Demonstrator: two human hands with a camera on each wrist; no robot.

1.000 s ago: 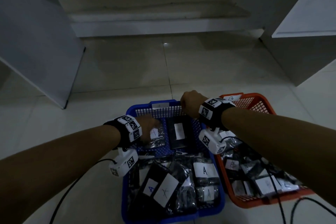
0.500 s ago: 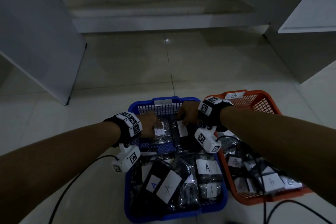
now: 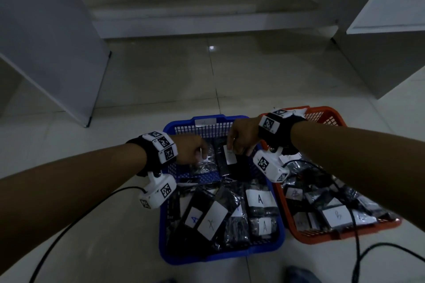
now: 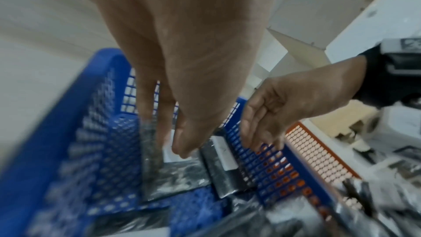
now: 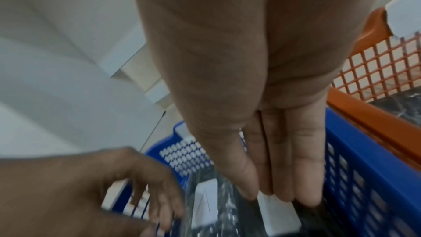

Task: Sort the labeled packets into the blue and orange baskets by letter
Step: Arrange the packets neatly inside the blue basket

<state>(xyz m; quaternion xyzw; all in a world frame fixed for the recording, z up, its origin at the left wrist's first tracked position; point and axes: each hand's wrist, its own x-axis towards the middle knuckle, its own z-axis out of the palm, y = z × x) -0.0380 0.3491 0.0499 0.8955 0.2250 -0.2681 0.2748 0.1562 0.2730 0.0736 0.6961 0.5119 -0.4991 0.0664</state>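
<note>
The blue basket (image 3: 220, 257) holds several packets labelled A, and the orange basket (image 3: 345, 234) beside it on the right holds packets labelled B. My left hand (image 3: 200, 156) is at the far end of the blue basket. Its fingers and thumb pinch the raised left edge of a clear packet (image 4: 180, 174) with a white label. My right hand (image 5: 280, 194) is beside it, fingers straight and together, tips touching the white label of a dark packet (image 5: 280, 212). The letters on these two labels are unreadable.
Both baskets stand on a pale tiled floor. A white cabinet panel (image 3: 57, 53) rises at the left, another cabinet (image 3: 386, 30) at the right, and a low step (image 3: 207, 18) lies ahead. Black cables (image 3: 356, 259) trail from the wrist cameras.
My right hand has come down from above the blue basket's far rim onto the dark packet. My left hand has stayed at the clear packet.
</note>
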